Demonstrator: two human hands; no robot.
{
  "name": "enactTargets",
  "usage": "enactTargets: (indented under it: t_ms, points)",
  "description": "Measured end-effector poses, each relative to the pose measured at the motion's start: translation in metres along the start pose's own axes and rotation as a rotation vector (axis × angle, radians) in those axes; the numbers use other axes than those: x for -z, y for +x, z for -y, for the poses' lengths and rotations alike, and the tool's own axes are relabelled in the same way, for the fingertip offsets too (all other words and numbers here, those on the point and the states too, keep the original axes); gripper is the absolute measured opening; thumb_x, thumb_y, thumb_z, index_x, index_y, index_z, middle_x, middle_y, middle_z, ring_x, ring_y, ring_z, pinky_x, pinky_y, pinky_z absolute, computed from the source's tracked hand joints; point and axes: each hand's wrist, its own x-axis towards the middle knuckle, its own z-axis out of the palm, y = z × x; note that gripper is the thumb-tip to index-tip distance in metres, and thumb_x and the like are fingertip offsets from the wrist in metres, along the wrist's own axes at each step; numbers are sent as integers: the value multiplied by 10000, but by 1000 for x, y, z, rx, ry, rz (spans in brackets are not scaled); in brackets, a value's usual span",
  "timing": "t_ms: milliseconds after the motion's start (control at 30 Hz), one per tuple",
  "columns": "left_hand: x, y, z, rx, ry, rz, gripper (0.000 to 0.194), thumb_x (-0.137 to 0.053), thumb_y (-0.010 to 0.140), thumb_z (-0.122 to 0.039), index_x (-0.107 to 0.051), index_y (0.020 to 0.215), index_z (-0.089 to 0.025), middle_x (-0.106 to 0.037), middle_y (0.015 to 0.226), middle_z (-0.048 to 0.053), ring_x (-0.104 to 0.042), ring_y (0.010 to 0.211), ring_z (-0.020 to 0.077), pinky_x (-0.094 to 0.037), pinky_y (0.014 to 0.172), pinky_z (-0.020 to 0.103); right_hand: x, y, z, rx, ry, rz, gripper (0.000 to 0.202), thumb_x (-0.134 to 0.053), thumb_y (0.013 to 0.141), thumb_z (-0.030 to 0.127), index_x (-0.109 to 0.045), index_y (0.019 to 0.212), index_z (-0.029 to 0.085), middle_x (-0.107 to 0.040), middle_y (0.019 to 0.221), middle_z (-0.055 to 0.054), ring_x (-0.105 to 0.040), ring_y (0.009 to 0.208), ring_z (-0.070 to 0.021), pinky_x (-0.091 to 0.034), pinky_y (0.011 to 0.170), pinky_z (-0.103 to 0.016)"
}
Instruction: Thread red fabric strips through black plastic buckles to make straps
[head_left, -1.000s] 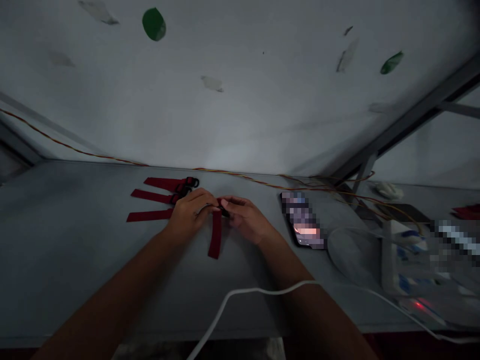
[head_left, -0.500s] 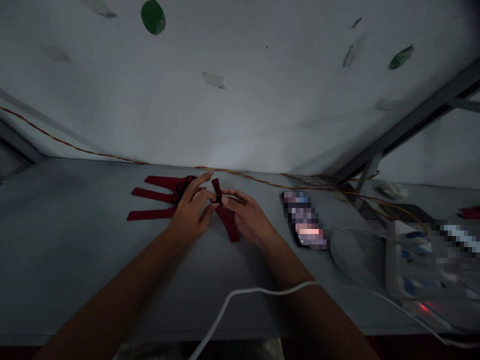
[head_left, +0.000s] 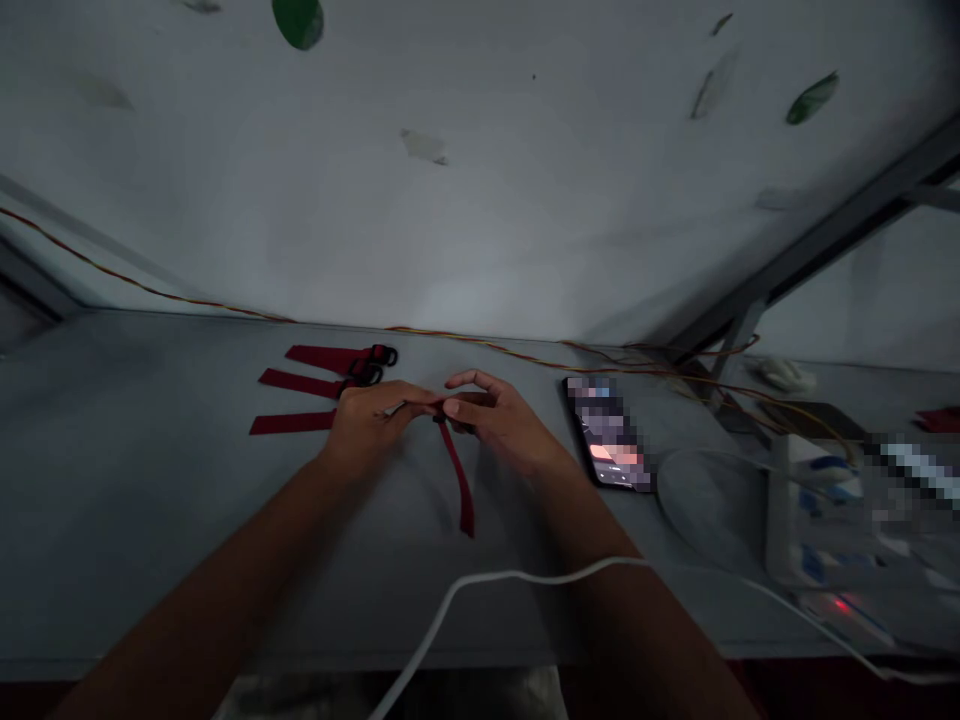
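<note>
Between my two hands is a red webbing strap [head_left: 463, 490] with a small dark buckle, its long tail hanging toward me. My left hand [head_left: 375, 415] pinches the strap's upper end from the left. From the right, my right hand [head_left: 495, 415] grips the same strap near the buckle between thumb and fingers, its index finger raised. The buckle is mostly hidden by my fingers. Beyond my left hand lie three more red straps [head_left: 300, 383] side by side, with black buckles [head_left: 367, 372] at their right ends; the nearest is partly covered by that hand.
A phone [head_left: 609, 440] with a lit screen lies right of my hands. A white cable [head_left: 517, 575] crosses over my right forearm. Farther right stands a white power strip [head_left: 795, 520] with a red light. Twisted wires [head_left: 510, 358] run along the wall's foot behind the grey table [head_left: 150, 500].
My left hand has turned and lowered, its raised fingers now closed on the strap. The strap's upper end has folded down, and its tail now hangs longer toward me.
</note>
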Motion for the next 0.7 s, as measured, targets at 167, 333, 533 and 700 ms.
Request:
enactTargets:
  t_ms: [167, 333, 533, 700]
  points:
    - [-1, -1, -1, 194, -197, 77, 98, -731, 840, -257, -765, 762, -207, -788, 954, 41, -758, 865, 191, -620, 791, 283, 5, -2, 2, -25, -78, 62, 427, -863, 670, 365, -626, 985, 199, -736, 825, -25, -662, 753, -144, -436, 688, -257]
    - [-4, -2, -3, 277, -196, 164, 123, -694, 828, -173, -716, 710, -202, -783, 1002, 32, -742, 957, 196, -593, 844, 311, 4, -1, 0, -2, -41, 24, 390, -880, 638, 369, -620, 868, 190, -735, 825, -19, -671, 766, -151, -490, 758, -292]
    - [-2, 4, -4, 351, -201, 125, 120, -775, 746, -223, -706, 659, -178, -775, 950, 51, -721, 880, 184, -551, 830, 290, -5, 2, 2, 40, -36, -85, 352, -882, 612, 407, -674, 761, 166, -684, 726, 7, -627, 699, -124, -497, 730, -271]
    - [0, 6, -7, 458, -433, 151, 147, -836, 674, -224, -702, 698, -167, -753, 839, 36, -711, 825, 176, -560, 816, 287, -3, -2, 4, 92, -89, -21, 255, -832, 703, 392, -718, 796, 183, -689, 779, 2, -627, 739, -126, -497, 773, -281]
